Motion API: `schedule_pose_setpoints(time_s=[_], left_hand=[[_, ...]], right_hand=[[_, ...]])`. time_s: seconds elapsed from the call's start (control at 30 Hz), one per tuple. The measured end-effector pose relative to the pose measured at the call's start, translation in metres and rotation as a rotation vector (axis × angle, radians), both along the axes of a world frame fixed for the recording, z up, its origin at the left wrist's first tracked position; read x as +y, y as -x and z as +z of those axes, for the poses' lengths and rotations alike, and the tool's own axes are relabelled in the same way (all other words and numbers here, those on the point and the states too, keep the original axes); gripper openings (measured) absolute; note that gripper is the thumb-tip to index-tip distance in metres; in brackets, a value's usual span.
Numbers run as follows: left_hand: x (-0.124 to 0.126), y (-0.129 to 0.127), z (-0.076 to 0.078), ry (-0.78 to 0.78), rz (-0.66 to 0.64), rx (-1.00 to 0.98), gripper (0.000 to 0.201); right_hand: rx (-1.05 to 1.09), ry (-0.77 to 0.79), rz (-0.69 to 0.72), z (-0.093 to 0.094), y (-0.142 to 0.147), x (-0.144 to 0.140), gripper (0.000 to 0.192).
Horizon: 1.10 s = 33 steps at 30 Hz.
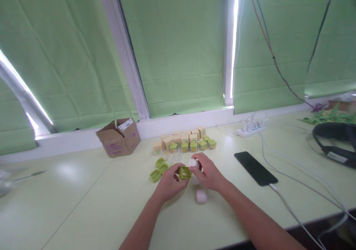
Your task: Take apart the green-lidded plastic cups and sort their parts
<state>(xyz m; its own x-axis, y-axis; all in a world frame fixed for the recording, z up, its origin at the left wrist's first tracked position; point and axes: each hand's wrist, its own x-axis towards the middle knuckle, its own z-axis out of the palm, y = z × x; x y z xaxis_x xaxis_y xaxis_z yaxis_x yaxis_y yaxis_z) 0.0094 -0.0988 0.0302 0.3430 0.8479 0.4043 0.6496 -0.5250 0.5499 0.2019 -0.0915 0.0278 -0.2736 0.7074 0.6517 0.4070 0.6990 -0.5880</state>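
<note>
My left hand (171, 183) is closed on a small green plastic case (184, 173), its hollow side facing me. Just right of it, my right hand (207, 173) pinches a small white rounded piece (194, 163) close to the case's rim. Below the right fingers a second pale piece (195, 180) is partly hidden. Nearer to me lies a pale pink rounded block (201, 196). Several open green cases (156, 175) rest left of my left hand. Behind my hands are clear plastic pieces (175, 156).
Small cream boxes (176, 138) and closed green-topped cases (193, 146) stand in rows at the back. An open cardboard box (120, 138) is at back left. To the right are a phone (256, 168) on a cable, a power strip (251, 130) and a black headband-like device (336, 144).
</note>
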Motion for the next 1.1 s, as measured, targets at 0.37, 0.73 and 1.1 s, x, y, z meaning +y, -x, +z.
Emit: schedule_pose_setpoints(time_s=[0.37,0.73,1.1], left_hand=[[0.000,0.001,-0.001,-0.037,0.017,-0.013,0.038],[-0.002,0.000,0.001,-0.011,-0.001,-0.013,0.039],[-0.002,0.000,-0.001,-0.029,0.013,-0.006,0.040]], right_hand=[[-0.091,0.139,-0.163,-0.014,-0.011,0.018,0.036],[-0.243,0.247,-0.191,-0.030,-0.009,0.026,0.019],[-0.322,0.202,-0.145,-0.032,-0.010,0.028,0.024]])
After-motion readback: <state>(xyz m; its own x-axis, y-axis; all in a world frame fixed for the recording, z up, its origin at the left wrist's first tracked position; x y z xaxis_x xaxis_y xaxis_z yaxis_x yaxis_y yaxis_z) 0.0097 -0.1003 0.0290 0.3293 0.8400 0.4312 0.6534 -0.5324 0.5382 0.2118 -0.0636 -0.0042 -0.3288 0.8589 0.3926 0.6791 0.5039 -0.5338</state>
